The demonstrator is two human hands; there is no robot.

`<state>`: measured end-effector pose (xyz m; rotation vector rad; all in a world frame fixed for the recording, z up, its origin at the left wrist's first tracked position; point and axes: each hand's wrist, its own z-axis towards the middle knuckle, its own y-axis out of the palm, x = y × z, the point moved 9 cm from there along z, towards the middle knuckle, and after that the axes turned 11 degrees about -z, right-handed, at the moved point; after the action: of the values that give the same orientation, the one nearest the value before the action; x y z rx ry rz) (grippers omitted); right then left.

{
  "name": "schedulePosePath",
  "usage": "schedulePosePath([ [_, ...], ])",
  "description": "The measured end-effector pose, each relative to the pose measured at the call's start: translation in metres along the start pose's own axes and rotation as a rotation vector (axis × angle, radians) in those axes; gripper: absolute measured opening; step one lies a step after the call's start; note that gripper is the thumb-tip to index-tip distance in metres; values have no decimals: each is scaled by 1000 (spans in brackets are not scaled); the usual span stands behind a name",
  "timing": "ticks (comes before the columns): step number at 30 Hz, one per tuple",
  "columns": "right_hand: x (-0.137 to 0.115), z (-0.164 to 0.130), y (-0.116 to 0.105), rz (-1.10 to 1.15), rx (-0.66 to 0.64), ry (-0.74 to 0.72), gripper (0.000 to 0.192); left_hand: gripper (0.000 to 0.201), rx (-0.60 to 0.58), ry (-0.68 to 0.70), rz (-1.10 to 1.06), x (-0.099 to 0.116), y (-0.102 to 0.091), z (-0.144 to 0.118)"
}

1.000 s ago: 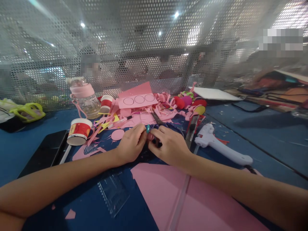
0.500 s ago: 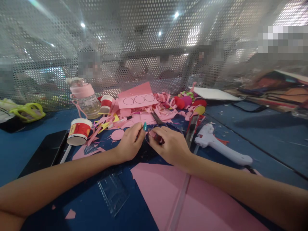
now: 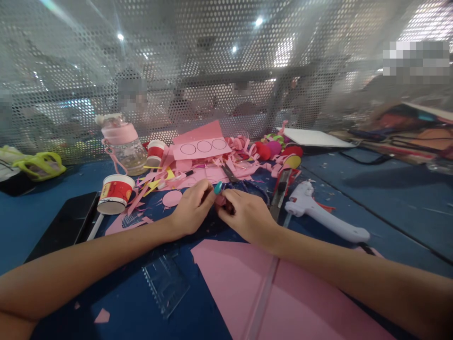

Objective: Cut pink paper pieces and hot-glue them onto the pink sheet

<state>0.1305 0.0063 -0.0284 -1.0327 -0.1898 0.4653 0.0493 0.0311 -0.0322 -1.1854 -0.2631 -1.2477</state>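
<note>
Black slab: a flat dark tablet-like slab (image 3: 63,225) lies at the far left of the blue table (image 3: 389,198).
Paper cup: a red and white paper cup (image 3: 115,193) lies on its side just beside the slab.
Bottle: a clear bottle with a pink lid (image 3: 122,144) stands behind the cup.
Left hand: the left hand (image 3: 191,210) rests on the table, fingers curled in, thumb and forefinger pinched on the small pink piece; a teal nail shows at the tip.
Small pink piece: a little scrap of pink paper (image 3: 221,200) sits right between the two hands, touching both sets of fingertips; mostly covered, so its shape cannot be told.
Right hand: the right hand (image 3: 246,217) is likewise curled, fingertips closed on the same piece from the other side.
Pink sheet: a large pink sheet (image 3: 244,278) lies near the wrists, under the right forearm.
Clear ruler: a see-through ruler (image 3: 164,283) lies left of the sheet.
Scrap pile: pink strips and a card with three drawn circles (image 3: 203,146) lie beyond the hands.
Glue gun: a white glue gun (image 3: 318,215) lies right of the right hand, apart from it.
</note>
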Motion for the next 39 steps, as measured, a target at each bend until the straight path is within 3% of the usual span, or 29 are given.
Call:
schedulePosePath([
  [5, 0, 0, 3, 8, -8, -1, 4, 24, -70, 63, 47, 6, 6, 1],
  [15, 0, -2, -4, 41, 39, 25, 9, 24, -41, 42, -28, 3, 4, 2],
  [20, 5, -2, -13, 44, 154, 66, 17, 27, -8, -22, -243, -10, 3, 4],
  [27, 3, -4, -16, 44, 202, 38, 10, 31, 5, -212, -539, -33, 9, 8],
  [32, -1, -6, -25, 203, 275, -11, 21, 35, -82, -339, -793, -39, 23, 4],
  [36, -4, -6, -24, 185, 247, -65, 23, 33, -185, -405, -787, -38, 31, -3],
  [39, -2, -4, -20, 185, 196, -69, 22, 30, -256, -374, -761, -30, 35, -4],
])
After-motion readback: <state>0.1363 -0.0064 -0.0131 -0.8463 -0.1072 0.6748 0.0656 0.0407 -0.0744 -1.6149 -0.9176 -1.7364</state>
